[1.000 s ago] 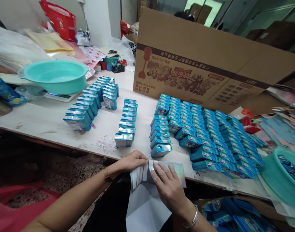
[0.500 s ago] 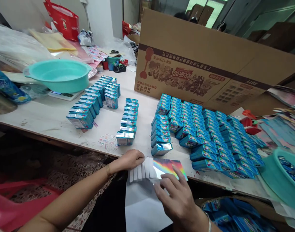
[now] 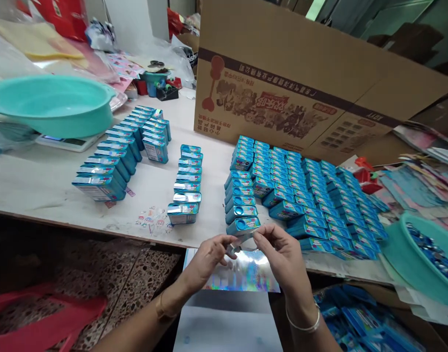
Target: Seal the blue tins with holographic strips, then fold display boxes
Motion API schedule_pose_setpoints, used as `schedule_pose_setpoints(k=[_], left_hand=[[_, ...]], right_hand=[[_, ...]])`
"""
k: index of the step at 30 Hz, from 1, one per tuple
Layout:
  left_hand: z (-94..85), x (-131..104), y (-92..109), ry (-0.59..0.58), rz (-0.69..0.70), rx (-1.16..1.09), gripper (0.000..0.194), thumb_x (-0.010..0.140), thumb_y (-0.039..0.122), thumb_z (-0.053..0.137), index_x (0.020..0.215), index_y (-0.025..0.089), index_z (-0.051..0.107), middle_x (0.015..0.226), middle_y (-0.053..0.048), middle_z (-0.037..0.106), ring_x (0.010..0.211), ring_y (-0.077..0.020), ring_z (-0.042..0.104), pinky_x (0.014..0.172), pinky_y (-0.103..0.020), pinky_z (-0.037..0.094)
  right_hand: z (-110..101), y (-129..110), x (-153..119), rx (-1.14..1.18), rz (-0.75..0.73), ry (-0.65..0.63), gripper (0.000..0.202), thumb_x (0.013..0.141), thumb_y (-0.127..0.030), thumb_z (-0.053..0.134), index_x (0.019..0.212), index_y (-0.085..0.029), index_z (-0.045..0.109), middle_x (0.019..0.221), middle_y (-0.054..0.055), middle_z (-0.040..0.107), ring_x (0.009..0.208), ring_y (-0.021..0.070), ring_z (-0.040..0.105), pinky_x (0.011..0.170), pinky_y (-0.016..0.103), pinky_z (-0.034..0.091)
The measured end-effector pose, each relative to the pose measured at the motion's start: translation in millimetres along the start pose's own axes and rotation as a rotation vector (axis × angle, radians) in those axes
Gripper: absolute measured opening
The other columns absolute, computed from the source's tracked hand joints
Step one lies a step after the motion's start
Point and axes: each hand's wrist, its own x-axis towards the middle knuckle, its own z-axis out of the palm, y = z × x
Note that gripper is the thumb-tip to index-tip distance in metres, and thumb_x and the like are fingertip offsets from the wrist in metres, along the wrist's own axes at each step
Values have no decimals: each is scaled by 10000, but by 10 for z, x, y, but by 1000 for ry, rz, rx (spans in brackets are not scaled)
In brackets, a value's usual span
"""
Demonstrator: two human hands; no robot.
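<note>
while the right hand (image 3: 288, 256) pinches one end of a thin, see-through strip (image 3: 248, 237) between thumb and finger, the left hand (image 3: 205, 261) has its fingers pinching the other end. the strip curves between the two hands, just in front of the nearest blue tin (image 3: 243, 226) of a short row on the desk (image 3: 216, 188). below the hands, a shiny, rainbow-tinted sheet (image 3: 249, 275) lies by the desk's front edge, with a plain white sheet (image 3: 225, 327) on its near side. more blue tins (image 3: 313, 215) stand in close rows to the right, before a large cardboard box (image 3: 282, 54).
</note>
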Motion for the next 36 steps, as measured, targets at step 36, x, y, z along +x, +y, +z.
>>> schedule_pose_setpoints(k=[36], left_hand=[[63, 598, -378, 411, 92, 650, 117, 883, 282, 537, 823, 195, 587, 773, -7, 632, 716, -164, 575, 686, -263, 410]], right_hand=[[85, 462, 388, -437, 10, 176, 208, 824, -364, 540, 962, -211, 515, 527, -106, 411, 479, 127, 444, 507, 240, 309]])
